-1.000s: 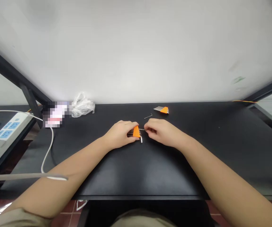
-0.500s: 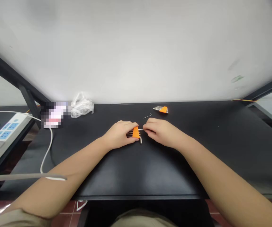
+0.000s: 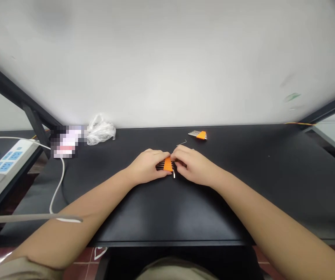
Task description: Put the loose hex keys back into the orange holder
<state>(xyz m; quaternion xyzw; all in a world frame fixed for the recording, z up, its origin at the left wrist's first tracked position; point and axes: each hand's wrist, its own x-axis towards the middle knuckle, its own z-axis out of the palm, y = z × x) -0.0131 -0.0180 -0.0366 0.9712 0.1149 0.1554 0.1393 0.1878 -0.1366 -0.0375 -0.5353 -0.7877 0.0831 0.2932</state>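
My left hand is closed around an orange hex key holder, its thumb and fingers gripping the near and far edges. Several metal hex keys sit in the holder, and the bent end of one hex key sticks out at its near right corner. My right hand is closed in a pinch right against the holder's right side, on a thin hex key that its fingers mostly hide. Beyond the right hand, a small loose hex key lies on the black table.
A second orange holder with hex keys lies farther back. Near the wall at left are a crumpled clear plastic bag and a pixelated item. A white cable runs by my left forearm, with a power strip at far left.
My right hand has moved left up to the holder, and the thin key shaft seen between them is now hidden. My left hand and the holder have barely moved.
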